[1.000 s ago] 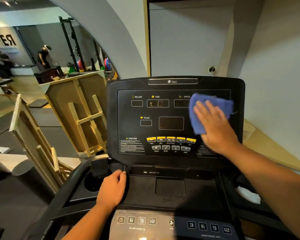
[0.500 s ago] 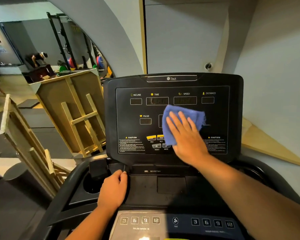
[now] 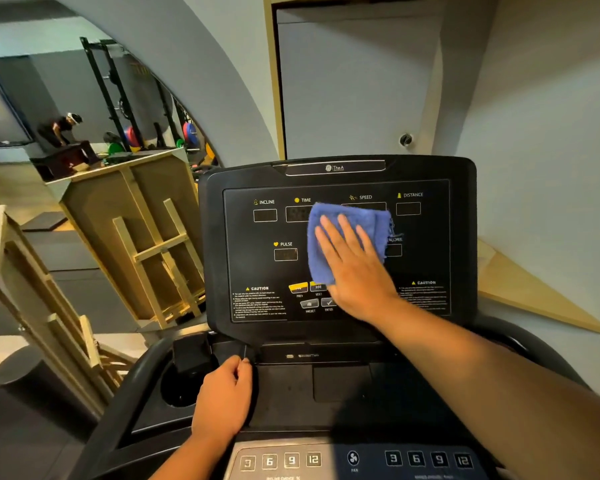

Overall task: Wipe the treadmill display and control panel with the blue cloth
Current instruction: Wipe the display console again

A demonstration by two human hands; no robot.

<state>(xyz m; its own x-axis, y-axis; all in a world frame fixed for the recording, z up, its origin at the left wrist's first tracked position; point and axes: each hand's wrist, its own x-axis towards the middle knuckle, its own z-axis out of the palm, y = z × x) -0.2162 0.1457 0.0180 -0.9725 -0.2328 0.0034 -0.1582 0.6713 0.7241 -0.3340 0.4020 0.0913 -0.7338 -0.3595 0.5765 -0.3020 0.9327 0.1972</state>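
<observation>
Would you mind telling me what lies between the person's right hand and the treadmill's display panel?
In the head view, the blue cloth lies flat between the right hand and the display panel, pressed against its middle.

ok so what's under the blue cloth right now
The blue cloth, pressed flat by the right hand, covers the display centre: part of the TIME and SPEED windows. Whatever else lies beneath is hidden.

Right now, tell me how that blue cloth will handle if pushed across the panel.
The blue cloth looks soft and floppy: it bunches at its right edge. Pressed flat under the right hand, it should probably slide across the smooth display panel.
</observation>
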